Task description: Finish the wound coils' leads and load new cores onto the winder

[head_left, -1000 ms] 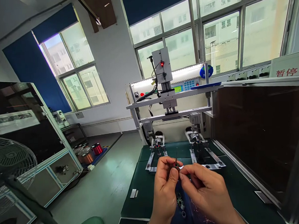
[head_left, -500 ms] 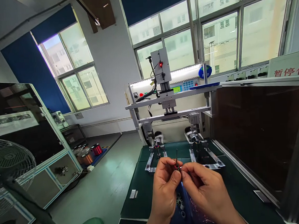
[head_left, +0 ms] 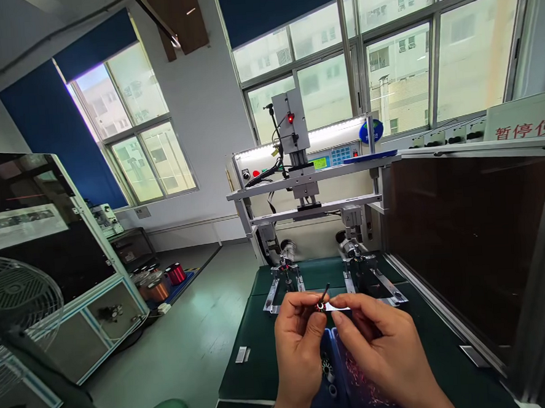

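My left hand [head_left: 299, 344] pinches a small wound rotor [head_left: 321, 304] with a thin dark shaft sticking up and tilted to the right. My right hand [head_left: 383, 351] is closed in a pinch right beside the rotor, fingertips touching it or a fine wire at it; I cannot make out which. Both hands hover over a blue tray [head_left: 336, 381] on the green table [head_left: 258, 359], where more small rotor cores [head_left: 327, 368] lie.
Two metal winding fixtures [head_left: 284, 277] [head_left: 366, 272] stand at the table's far end under a machine head [head_left: 290, 126] with a red light. A dark panel [head_left: 469, 241] walls the right side. A fan [head_left: 20, 299], cabinets and copper spools [head_left: 160, 288] are at left.
The rotor's shaft has tipped from upright to leaning right. Both hands have shifted slightly left and stay pinched together on it.
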Available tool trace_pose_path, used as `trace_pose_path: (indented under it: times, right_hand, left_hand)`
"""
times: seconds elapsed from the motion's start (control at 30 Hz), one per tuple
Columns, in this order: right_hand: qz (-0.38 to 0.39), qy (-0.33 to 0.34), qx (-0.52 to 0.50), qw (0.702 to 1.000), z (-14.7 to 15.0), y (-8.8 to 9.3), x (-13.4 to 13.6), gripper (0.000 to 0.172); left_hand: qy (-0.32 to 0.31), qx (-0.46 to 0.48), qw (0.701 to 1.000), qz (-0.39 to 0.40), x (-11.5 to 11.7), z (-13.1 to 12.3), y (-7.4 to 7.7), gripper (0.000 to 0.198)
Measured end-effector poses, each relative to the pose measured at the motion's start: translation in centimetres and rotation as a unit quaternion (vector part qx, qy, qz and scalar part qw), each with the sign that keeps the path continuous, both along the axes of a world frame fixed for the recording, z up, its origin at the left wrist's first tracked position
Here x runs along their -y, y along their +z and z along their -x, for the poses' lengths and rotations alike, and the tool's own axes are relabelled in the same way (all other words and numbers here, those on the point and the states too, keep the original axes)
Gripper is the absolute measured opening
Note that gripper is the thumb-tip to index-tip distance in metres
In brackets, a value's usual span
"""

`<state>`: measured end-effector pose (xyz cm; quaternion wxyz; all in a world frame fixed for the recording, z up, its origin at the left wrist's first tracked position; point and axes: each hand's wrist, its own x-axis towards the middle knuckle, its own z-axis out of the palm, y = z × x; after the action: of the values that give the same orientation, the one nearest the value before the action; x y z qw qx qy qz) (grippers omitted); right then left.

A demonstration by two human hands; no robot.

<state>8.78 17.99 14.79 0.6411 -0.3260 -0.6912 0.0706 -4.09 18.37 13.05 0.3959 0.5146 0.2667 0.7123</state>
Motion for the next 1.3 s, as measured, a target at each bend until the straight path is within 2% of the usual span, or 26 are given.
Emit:
trace_pose_path:
  times: [0.1, 0.2, 0.33, 0.47, 0.6, 0.73, 0.83, 0.97, 1.07, 1.17, 1.3]
  right_hand:
    - [-0.035, -0.028, 0.006, 0.999, 0.3, 0.1, -0.1, 0.013]
    - [-0.049, -0.037, 0.015, 0.998, 0.6, 0.1, -0.1, 0.015]
    - [-0.035, -0.009, 0.019, 0.999, 0.5, 0.1, 0.1, 0.018]
    - [0.014, 0.032, -0.008, 0.999, 0.0, -0.1, 0.5, 0.019]
    - [0.036, 0.017, -0.042, 0.998, -0.3, -0.1, 0.5, 0.020]
    - [-0.014, -0.015, -0.005, 1.000, 0.1, 0.3, 0.2, 0.010]
    - [-0.059, -0.040, 0.015, 0.997, 0.5, 0.4, 0.2, 0.014]
    - [-0.053, -0.048, 0.028, 0.997, 0.6, -0.2, 0.1, 0.017]
    - [-0.016, -0.012, 0.024, 1.000, 0.8, -0.4, 0.0, 0.016]
    - [0.034, 0.055, 0.030, 0.997, 0.6, 0.3, 0.4, 0.017]
    - [0.141, 0.183, -0.013, 0.973, -1.6, 1.6, 3.2, 0.013]
  left_hand:
    - [0.057, -0.049, 0.997, -0.034, 0.2, 0.1, 0.1, 0.007]
    - [0.087, -0.088, 0.990, -0.063, 0.3, 0.2, 0.2, 0.003]
    - [0.085, -0.096, 0.989, -0.070, 0.2, 0.1, 0.0, 0.005]
    - [0.089, -0.079, 0.991, -0.065, 0.0, 0.1, -0.1, 0.005]
    - [0.103, -0.082, 0.990, -0.044, 0.2, 0.1, 0.2, 0.009]
    - [0.114, -0.119, 0.986, -0.034, 0.4, 0.1, 0.0, 0.011]
    - [0.142, -0.164, 0.975, -0.054, 0.3, 0.3, -0.4, 0.012]
    - [0.188, -0.216, 0.952, -0.108, 0.4, 0.3, -0.5, 0.017]
    - [0.217, -0.238, 0.935, -0.144, 0.4, -0.1, -0.4, 0.020]
    - [0.233, -0.249, 0.927, -0.155, -0.2, 0.2, -0.4, 0.018]
    - [0.284, -0.201, 0.933, -0.096, -0.7, 1.8, -0.1, 0.007]
